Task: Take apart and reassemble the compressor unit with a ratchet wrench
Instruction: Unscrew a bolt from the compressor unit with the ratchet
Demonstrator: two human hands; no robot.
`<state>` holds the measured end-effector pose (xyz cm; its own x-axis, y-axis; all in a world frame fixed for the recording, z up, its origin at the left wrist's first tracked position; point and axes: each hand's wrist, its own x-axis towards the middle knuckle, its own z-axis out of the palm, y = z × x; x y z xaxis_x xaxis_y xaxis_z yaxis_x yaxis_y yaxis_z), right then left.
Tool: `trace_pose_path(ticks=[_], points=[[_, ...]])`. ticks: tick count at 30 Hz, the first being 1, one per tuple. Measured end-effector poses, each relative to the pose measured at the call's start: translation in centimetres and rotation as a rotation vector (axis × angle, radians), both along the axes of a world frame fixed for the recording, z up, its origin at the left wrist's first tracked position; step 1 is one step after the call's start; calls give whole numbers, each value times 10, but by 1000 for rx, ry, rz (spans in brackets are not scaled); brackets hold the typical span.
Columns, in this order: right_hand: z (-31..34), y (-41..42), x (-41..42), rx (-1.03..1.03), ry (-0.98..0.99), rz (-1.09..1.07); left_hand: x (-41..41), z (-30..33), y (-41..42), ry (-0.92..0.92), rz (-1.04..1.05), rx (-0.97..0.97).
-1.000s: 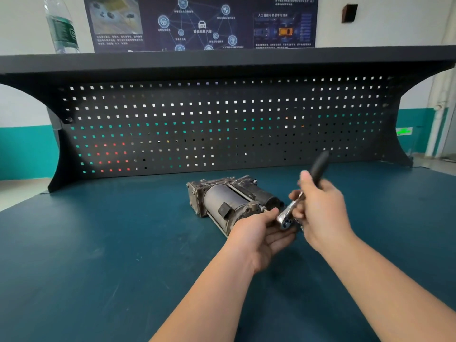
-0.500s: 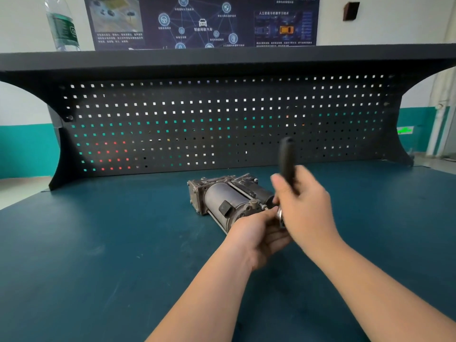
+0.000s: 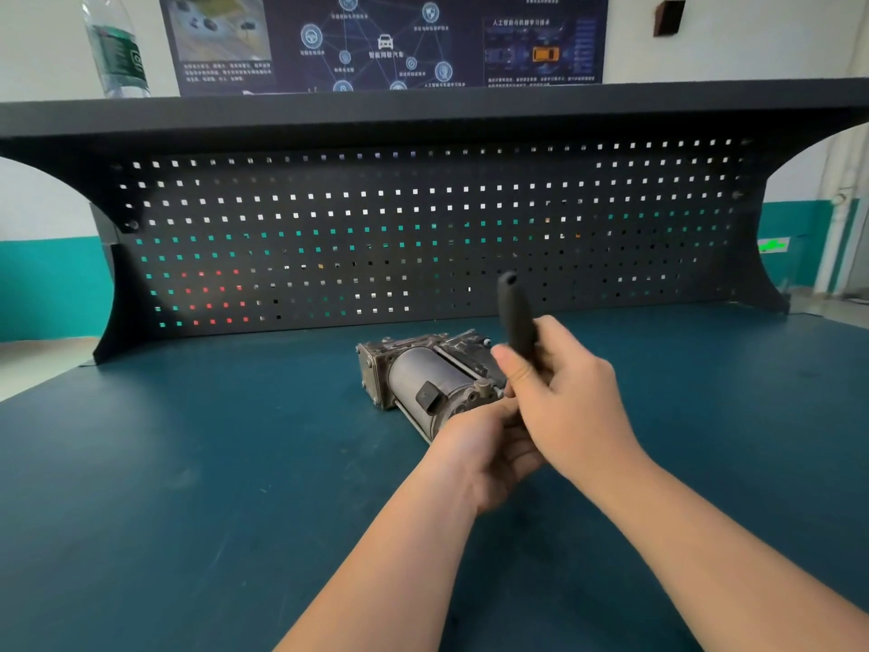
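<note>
A person's two bare forearms reached in from the bottom of the view over a dark teal counter (image 3: pixel 188 463). The compressor unit (image 3: pixel 423 378), a worn grey metal cylinder with a bolted end plate and thin rods along its sides, lay on its side near the middle of the counter, its end plate toward the far left and its near end hidden behind the hands. The right hand (image 3: pixel 573 407) was clenched around the ratchet wrench (image 3: pixel 515 317), thumb pressed along the near side of the black handle, which stood almost upright and leaned slightly left, its rounded tip in front of the pegboard. The head of the wrench was hidden behind the right hand, so whether it sat on a bolt could not be seen. The left hand (image 3: pixel 484 449) lay just under and to the left of the right one, against the near end of the compressor unit, its fingers curled toward the right hand; its grip seemed to be closed around something there, but the fingertips were covered and I cannot tell what, if anything, they held. Behind the counter rose a black pegboard (image 3: pixel 423 228) with rows of small square holes, topped by a dark shelf (image 3: pixel 423 110). A clear plastic bottle (image 3: pixel 117 49) with a green label stood at the shelf's left end, and a dark blue poster (image 3: pixel 385 40) with diagrams hung on the wall above.
</note>
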<state>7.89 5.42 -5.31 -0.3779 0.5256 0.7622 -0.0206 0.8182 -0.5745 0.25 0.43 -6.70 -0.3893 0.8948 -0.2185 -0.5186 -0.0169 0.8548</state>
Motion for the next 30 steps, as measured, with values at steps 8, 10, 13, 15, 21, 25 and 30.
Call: trace_pose_path(ticks=[8, 10, 13, 15, 21, 25, 30], points=[[6, 30, 2, -1373, 605, 236, 1, 0, 3, -42, -3, -13], [7, 26, 1, -1044, 489, 188, 2, -1, 4, -38, 0, -16], [7, 9, 5, -233, 133, 66, 2, 0, 2, -7, -4, -13], [2, 3, 3, 75, -25, 22, 1, 0, 0, 29, -15, -12], [8, 18, 1, -639, 316, 84, -1, 2, 1, -29, 4, -7], [7, 26, 1, -1117, 525, 195, 1, 0, 2, -50, 12, -15], [4, 5, 3, -47, 23, 70, 2, 1, 2, -21, -19, 16]])
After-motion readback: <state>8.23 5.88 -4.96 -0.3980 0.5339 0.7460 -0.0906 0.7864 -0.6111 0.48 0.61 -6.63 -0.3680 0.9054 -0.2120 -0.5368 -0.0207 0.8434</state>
